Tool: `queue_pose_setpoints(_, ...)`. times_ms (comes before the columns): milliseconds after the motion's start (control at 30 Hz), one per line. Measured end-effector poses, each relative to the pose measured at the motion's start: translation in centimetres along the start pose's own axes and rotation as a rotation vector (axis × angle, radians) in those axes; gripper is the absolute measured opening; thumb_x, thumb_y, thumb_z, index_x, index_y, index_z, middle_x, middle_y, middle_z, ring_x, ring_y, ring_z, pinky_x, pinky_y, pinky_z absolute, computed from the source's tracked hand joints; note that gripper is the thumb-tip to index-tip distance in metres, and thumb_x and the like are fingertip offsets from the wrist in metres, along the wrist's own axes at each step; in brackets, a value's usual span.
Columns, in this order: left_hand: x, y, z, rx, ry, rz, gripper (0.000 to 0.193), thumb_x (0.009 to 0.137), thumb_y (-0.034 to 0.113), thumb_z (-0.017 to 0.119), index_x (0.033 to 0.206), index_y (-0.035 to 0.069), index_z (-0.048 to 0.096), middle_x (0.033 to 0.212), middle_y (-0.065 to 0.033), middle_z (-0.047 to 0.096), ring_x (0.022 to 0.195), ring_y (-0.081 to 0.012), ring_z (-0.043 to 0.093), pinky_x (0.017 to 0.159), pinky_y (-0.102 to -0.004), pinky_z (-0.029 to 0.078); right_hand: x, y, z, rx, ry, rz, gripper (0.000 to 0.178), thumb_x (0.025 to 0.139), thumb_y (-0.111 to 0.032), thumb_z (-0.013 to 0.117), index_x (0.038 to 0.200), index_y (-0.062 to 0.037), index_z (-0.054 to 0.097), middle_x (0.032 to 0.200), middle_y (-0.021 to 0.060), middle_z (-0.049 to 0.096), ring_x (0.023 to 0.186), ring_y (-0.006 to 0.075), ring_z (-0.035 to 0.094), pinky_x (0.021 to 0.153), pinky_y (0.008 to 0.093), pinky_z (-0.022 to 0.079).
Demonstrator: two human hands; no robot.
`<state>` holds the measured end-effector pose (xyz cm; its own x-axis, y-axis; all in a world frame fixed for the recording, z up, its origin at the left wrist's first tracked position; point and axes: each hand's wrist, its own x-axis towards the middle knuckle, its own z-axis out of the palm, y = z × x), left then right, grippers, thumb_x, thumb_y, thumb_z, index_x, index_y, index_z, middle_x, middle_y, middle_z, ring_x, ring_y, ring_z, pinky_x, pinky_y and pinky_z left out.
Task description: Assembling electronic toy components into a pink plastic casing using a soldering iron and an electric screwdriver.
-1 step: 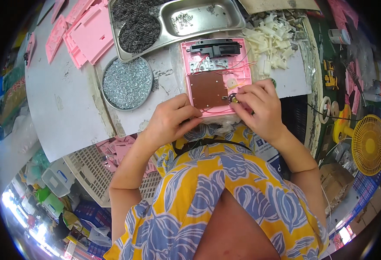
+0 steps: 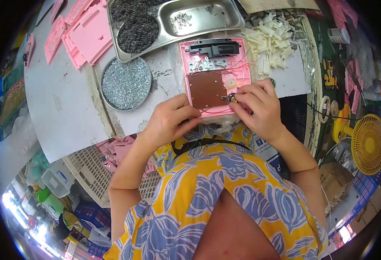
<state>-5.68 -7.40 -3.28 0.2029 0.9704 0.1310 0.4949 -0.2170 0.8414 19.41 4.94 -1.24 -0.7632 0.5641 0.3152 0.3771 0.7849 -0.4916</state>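
Observation:
A pink plastic housing (image 2: 246,74) lies on the table in front of me, its inside facing up. Fitted in it are a brown board (image 2: 205,89), a black mechanism (image 2: 214,48) at the far end and a silver metal plate (image 2: 208,65), with thin red wires running across. My left hand (image 2: 173,118) grips the housing's near left corner, thumb and fingers closed at its edge. At the near right corner, my right hand (image 2: 259,106) pinches a small round metallic part (image 2: 232,99) beside the board. Its fingers partly cover that part.
Beyond the housing stands a steel tray (image 2: 236,21) with dark springs. A round dish (image 2: 126,84) of small silver pieces sits to the left, near pink panels (image 2: 88,37). White plastic parts (image 2: 270,39) are heaped at right. A yellow fan (image 2: 369,144) and basket (image 2: 84,173) flank me.

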Motion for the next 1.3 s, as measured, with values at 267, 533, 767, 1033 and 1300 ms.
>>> queue_pose_setpoints(267, 0.1, 0.6, -0.4, 0.031, -0.023, -0.015, 0.017, 0.079, 0.009, 0.079, 0.091, 0.006, 0.068, 0.085, -0.0099, 0.06, 0.075, -0.0307, 0.064, 0.064, -0.04, 0.052, 2.9, 6.6, -6.7, 0.006, -0.16, 0.275, 0.017, 0.082, -0.014, 0.075, 0.097, -0.0062, 0.074, 0.088, 0.0098, 0.07, 0.08, 0.0273, 0.065, 0.073, 0.0376, 0.051)
queue_pose_setpoints(533, 5.7, 2.1, -5.5, 0.119, -0.089, 0.006, 0.01, 0.085, 0.011, 0.076, 0.092, 0.005, 0.07, 0.078, -0.0088, 0.063, 0.07, -0.0265, 0.062, 0.061, -0.0368, 0.05, 4.2, 9.8, -5.4, -0.339, -0.38, 0.212, 0.018, 0.09, -0.025, 0.066, 0.095, -0.0094, 0.073, 0.074, 0.0135, 0.07, 0.068, 0.0346, 0.068, 0.063, 0.043, 0.052)
queue_pose_setpoints(767, 18.2, -5.0, -6.4, 0.673, 0.137, 0.248, 0.011, 0.089, 0.018, 0.066, 0.092, 0.007, 0.07, 0.091, -0.0104, 0.068, 0.082, -0.0312, 0.068, 0.071, -0.0419, 0.056, 4.0, 10.8, -6.3, 0.254, -0.251, 0.566, 0.014, 0.093, -0.02, 0.064, 0.099, -0.0069, 0.066, 0.074, 0.0147, 0.071, 0.063, 0.0307, 0.069, 0.061, 0.0394, 0.052)
queue_pose_setpoints(1033, 23.1, -7.1, -5.2, 0.79, -0.084, -0.067, 0.021, 0.094, 0.016, 0.054, 0.112, 0.008, 0.063, 0.106, -0.0136, 0.069, 0.089, -0.0339, 0.072, 0.077, -0.0458, 0.059, 4.2, 9.8, -4.8, -0.26, -0.331, 0.326, 0.023, 0.087, -0.026, 0.073, 0.1, -0.0075, 0.067, 0.073, 0.0129, 0.071, 0.067, 0.0309, 0.071, 0.063, 0.0396, 0.054)
queue_pose_setpoints(1300, 20.0, -6.0, -7.6, 0.714, -0.006, -0.041, 0.022, 0.095, 0.026, 0.06, 0.108, 0.011, 0.069, 0.095, -0.012, 0.074, 0.087, -0.0345, 0.071, 0.076, -0.0478, 0.056, 3.9, 10.8, -6.1, -0.142, -0.255, 0.367, 0.014, 0.085, -0.016, 0.07, 0.09, -0.0036, 0.066, 0.075, 0.0128, 0.069, 0.068, 0.0279, 0.069, 0.064, 0.0379, 0.053)
